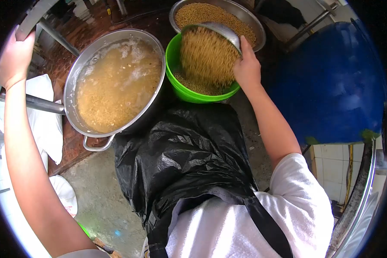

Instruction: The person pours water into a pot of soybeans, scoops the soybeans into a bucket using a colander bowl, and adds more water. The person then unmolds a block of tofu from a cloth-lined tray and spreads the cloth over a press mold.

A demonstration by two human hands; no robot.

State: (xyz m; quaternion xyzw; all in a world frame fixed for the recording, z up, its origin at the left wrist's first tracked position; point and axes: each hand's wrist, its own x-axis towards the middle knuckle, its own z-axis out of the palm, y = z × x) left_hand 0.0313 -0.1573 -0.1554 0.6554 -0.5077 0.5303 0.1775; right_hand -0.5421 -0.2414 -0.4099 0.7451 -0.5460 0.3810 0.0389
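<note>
My right hand (248,69) grips the rim of a metal bowl (223,31), tilted steeply over a bright green bucket (202,98). Tan beans (208,58), smeared by motion, pour from the bowl, and more beans show inside the bucket. Directly behind, a wide metal basin (262,36) holds a heap of similar beans. At the upper left, my left hand (16,60) is closed around a grey metal bar (32,19); its fingertips are partly hidden. Left of the bucket stands a large metal pot (104,134) of cloudy liquid with beans and foam.
A big blue barrel (331,86) stands to the right. White sacks (47,124) lie at the left, near a metal pipe (45,104) that runs toward the pot. A black apron (180,146) covers my front, above the concrete floor (98,193).
</note>
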